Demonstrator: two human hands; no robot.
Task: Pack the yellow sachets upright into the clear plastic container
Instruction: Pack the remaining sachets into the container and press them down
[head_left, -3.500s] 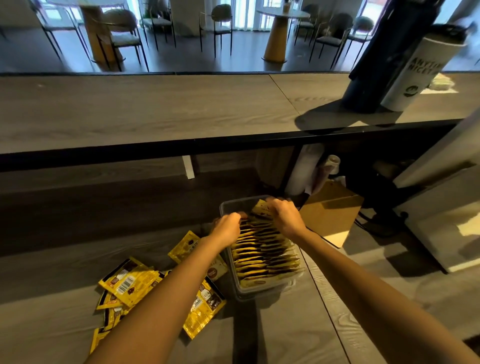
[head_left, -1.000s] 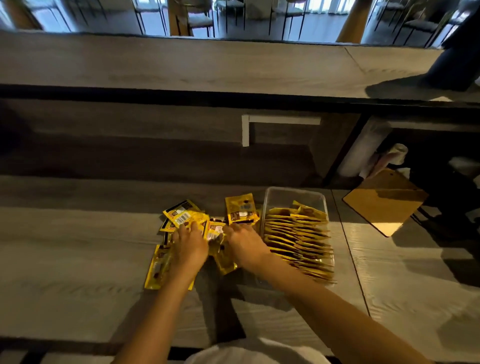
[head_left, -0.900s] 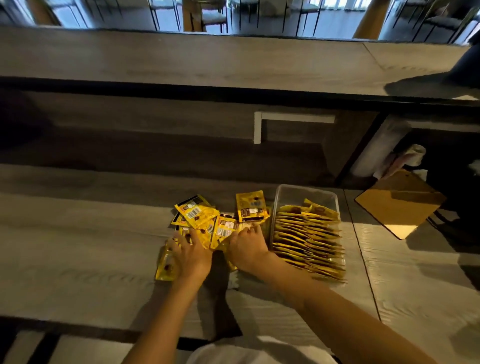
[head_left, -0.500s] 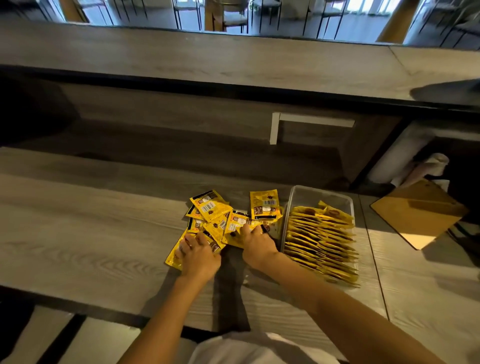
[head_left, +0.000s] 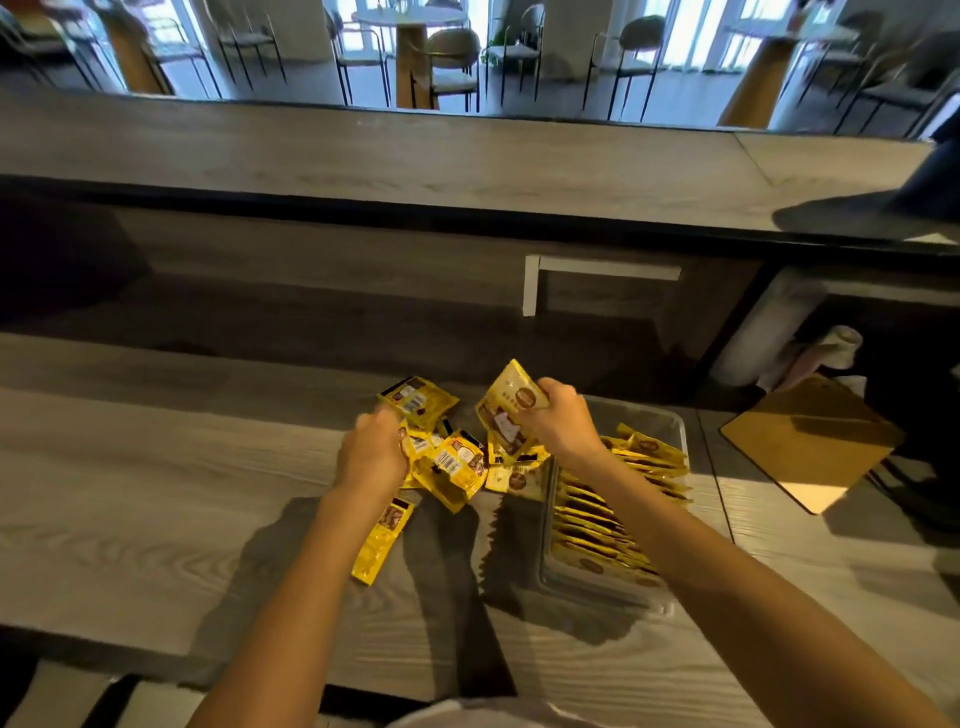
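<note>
A clear plastic container (head_left: 672, 422) stands on the wooden counter, packed with several yellow sachets (head_left: 613, 519) on edge. Left of it lies a loose heap of yellow sachets (head_left: 452, 462). My right hand (head_left: 558, 421) grips a few yellow sachets (head_left: 506, 410) lifted above the heap, just left of the container's far end. My left hand (head_left: 371, 454) is curled over the heap's left side and holds sachets there. One single sachet (head_left: 382, 540) lies flat under my left forearm.
A raised wooden bar top (head_left: 415, 156) runs across behind the work counter. A brown cardboard piece (head_left: 810, 441) lies to the right of the container, with paper rolls (head_left: 810, 353) behind it. The counter's front edge is near my body.
My right hand has lifted a few sachets off the heap and moved them up and to the right. My left hand has closed on sachets in the heap.
</note>
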